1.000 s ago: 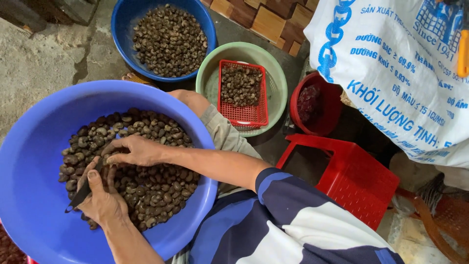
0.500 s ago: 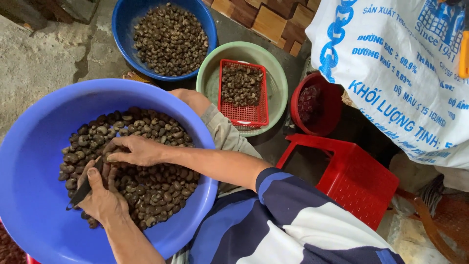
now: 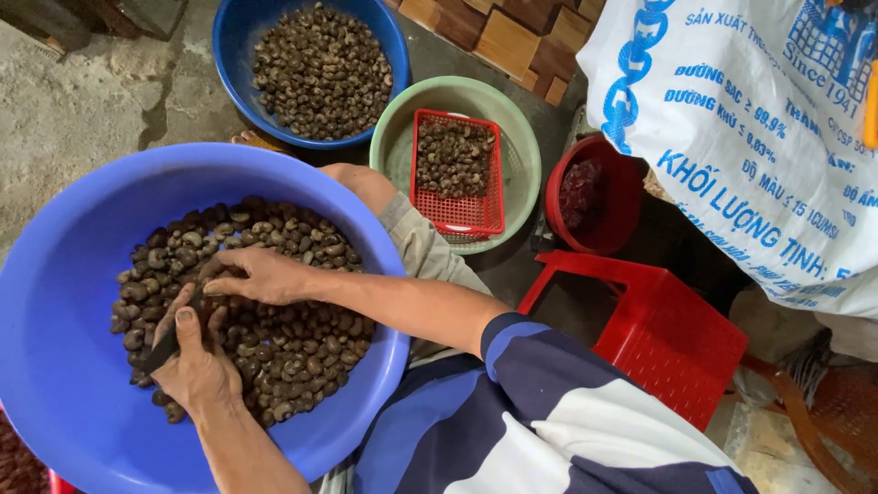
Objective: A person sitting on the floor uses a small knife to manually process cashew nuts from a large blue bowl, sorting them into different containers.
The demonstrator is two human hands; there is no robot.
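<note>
Concrete floor point(image 3: 82, 119) carries a large blue basin point(image 3: 55, 302) of dark cashew nuts point(image 3: 283, 338). Left hand point(image 3: 197, 370) is curled around a dark knife point(image 3: 163, 352), its long axis running diagonally toward the basin's near-left wall. Right hand point(image 3: 261, 274) pinches one nut among the pile, just beside the left thumb.

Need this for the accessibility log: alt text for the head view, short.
Seen from above, a person's two hands work in a large blue basin of dark cashew nuts: the left hand holds a small dark blade, the right hand rests on the nuts. Beyond sit a second blue basin of nuts, a red basket in a green bowl, a red tub, a red stool and a white sack.
</note>
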